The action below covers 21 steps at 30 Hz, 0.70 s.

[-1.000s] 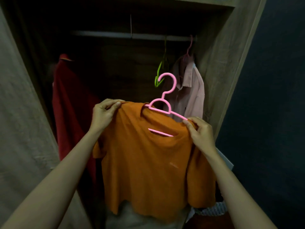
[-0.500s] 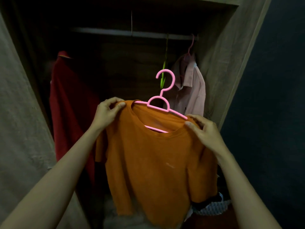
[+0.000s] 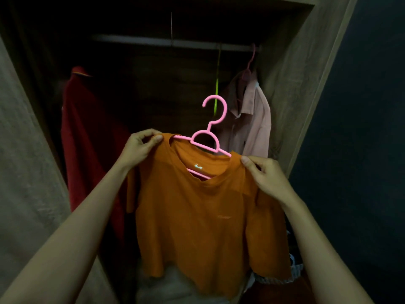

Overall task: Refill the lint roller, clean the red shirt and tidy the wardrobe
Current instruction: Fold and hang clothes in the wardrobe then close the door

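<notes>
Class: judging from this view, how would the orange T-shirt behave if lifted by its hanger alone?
The orange T-shirt looks floppy: it drapes and wrinkles below both hands. Probably light, since the thin pink hanger carries it. It may slide off, as its neckline sits unevenly on the tilted hanger.

We are looking through a single head-worn wide-angle camera, facing forward and slightly down into an open wardrobe (image 3: 291, 88). We are standing close: both forearms are reaching in from the bottom corners, and the orange shirt (image 3: 197, 216) is filling the centre of the frame. The lens is bending the wardrobe's side walls outward. The rail (image 3: 175, 42) is sitting near the top; the dim interior is possibly hiding further detail. No second view is sharing this scene.
</notes>
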Tool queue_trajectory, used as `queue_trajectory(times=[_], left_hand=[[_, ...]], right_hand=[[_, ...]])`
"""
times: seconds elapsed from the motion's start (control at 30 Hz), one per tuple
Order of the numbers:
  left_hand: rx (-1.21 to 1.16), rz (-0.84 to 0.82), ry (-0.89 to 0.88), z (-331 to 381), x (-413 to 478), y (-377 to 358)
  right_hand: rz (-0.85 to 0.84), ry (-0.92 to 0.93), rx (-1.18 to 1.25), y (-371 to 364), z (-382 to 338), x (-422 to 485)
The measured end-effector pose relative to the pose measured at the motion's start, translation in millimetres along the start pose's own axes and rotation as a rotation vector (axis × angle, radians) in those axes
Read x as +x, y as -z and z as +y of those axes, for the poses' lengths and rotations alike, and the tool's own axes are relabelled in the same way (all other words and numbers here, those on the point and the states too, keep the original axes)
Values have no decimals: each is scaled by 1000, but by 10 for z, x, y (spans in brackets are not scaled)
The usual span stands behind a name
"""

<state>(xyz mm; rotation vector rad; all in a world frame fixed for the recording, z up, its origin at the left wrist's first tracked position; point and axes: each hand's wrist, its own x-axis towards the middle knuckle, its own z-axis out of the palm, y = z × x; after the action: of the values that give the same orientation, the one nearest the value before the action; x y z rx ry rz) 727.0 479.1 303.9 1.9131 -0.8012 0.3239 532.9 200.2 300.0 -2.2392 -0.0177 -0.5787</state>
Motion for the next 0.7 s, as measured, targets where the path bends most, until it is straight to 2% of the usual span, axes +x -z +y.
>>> queue_trajectory(times=[0.17,0.27,0.37,0.5,0.6,0.7], left_hand=[[41,56,-31,-40,31,98],[129,103,-38,-123,59,187],[226,220,-64,-66,40,352],[479,346,-212,128,-81,646],[695,531,-304,215,-202,917],[768,643,-371,216,-253,1223]], right_hand=[[-173,-90,197,56,-67,-71],[-94,-94,289,-90,-160,-79],[-53,-77,350,-283,-322,-42],[41,-63,387,-571,-536,58],[127,2,391,-858,-682,216],[200,30,392,-1185,-832,451]])
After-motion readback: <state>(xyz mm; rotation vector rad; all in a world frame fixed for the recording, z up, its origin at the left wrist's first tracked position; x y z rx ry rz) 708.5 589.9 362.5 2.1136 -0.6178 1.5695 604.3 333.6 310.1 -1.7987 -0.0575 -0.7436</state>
